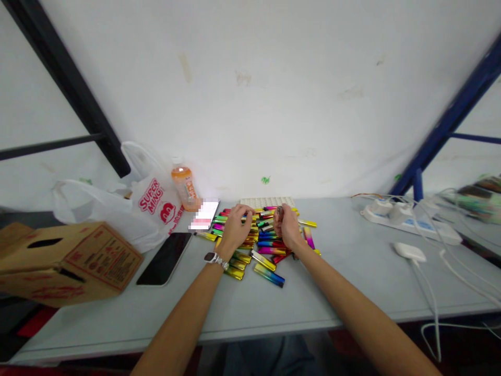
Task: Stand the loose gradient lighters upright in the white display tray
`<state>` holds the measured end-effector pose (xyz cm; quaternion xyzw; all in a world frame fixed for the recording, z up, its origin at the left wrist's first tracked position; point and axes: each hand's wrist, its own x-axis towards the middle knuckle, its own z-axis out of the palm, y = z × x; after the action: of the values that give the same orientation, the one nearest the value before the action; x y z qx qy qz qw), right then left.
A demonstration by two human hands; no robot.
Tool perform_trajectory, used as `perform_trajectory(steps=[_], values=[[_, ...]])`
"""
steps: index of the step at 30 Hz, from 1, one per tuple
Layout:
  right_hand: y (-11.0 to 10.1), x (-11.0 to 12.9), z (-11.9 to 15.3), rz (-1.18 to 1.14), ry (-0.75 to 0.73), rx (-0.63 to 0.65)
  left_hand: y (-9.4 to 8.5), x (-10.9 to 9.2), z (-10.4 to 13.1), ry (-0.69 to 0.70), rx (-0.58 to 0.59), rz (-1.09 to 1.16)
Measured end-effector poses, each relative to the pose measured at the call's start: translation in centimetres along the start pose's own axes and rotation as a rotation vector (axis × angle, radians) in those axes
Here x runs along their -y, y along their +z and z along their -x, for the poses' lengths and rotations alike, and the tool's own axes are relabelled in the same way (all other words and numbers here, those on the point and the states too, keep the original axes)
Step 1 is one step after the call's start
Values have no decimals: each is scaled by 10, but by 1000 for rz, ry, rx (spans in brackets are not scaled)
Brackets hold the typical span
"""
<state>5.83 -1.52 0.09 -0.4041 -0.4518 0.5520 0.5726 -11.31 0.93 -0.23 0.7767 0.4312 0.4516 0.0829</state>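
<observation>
A loose pile of shiny, two-tone lighters (271,250) in yellow, blue, pink, green and red lies on the table in front of me. My left hand (235,227) is over the left part of the pile, its fingers bent together; whatever is between them is hidden. On the right, my right hand (288,227) is closed around what looks like a lighter (279,210), with only its small metallic end showing. A blue lighter (269,275) lies nearest to me. Behind the pile, against the wall, is a white gridded tray (266,201).
To the left are a cardboard box (74,261), a white plastic bag (151,209), an orange drink bottle (185,187), a dark phone (165,259) and a lit phone screen (207,213). At right, a power strip (430,230) and a white charger (409,251) trail cables.
</observation>
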Motion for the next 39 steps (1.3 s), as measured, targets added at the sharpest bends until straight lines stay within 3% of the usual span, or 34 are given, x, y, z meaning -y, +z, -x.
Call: perform_trajectory(steps=[4, 8, 13, 16, 20, 23, 32, 39], values=[[2, 5, 5, -156, 43, 18, 0, 0, 0, 2, 0, 10], [2, 4, 5, -152, 88, 7, 0, 1, 0, -2, 22, 14], [2, -1, 2, -54, -24, -75, 0, 2, 1, -14, 47, 12], [1, 0, 3, -79, -14, -98, 0, 1, 2, -21, 56, 12], [0, 1, 2, -167, 33, 3, 1, 5, 2, -3, 69, 5], [0, -1, 0, -169, -21, 49, -2, 9, 1, 15, 97, -7], [-6, 4, -3, 216, -277, -31, -25, 19, 4, 33, 216, -28], [-23, 0, -30, 515, -424, -110, -21, 23, 8, 46, 292, -88]])
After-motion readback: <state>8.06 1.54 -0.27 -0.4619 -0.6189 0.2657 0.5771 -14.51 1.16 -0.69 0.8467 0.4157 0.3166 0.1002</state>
